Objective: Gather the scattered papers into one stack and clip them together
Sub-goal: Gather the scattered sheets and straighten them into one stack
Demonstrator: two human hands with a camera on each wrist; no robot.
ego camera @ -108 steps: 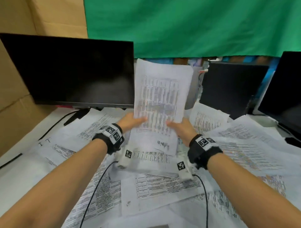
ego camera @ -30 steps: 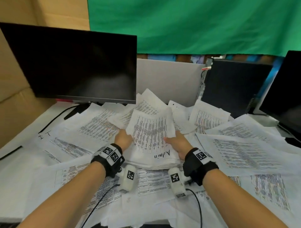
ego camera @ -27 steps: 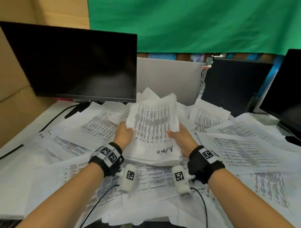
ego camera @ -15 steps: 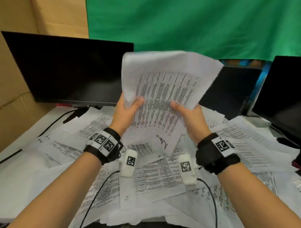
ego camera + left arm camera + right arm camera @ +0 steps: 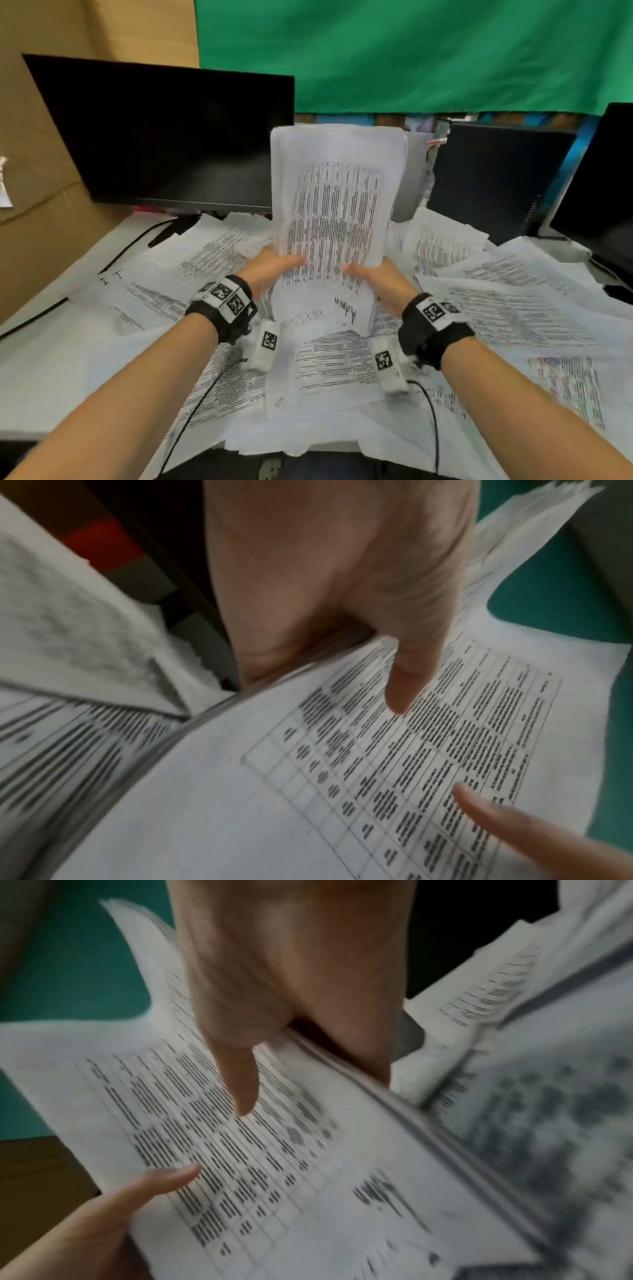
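Note:
A thick stack of printed papers (image 5: pixel 334 219) stands upright on its lower edge, over the desk's middle. My left hand (image 5: pixel 270 269) grips its left side and my right hand (image 5: pixel 371 279) its right side. Each thumb lies on the front sheet, with the fingers hidden behind. The left wrist view shows my left hand (image 5: pixel 342 610) pinching the stack (image 5: pixel 308 791) at its edge. In the right wrist view my right hand (image 5: pixel 284 1001) pinches the same stack (image 5: pixel 291 1164). "Admin" is handwritten near the front sheet's bottom. Loose printed sheets (image 5: pixel 507 305) cover the desk all round. No clip shows.
A black monitor (image 5: pixel 164 137) stands at the back left, a dark computer case (image 5: pixel 496 178) at the back right, and another monitor (image 5: pixel 603 178) at the far right. Cardboard (image 5: pixel 41 212) walls the left side. Black cables (image 5: pixel 130 243) run over the desk.
The fanned stack, held high half a second ago, has come down and squared up, its bottom edge now on the desk papers. A second ago it lay low on the pile.

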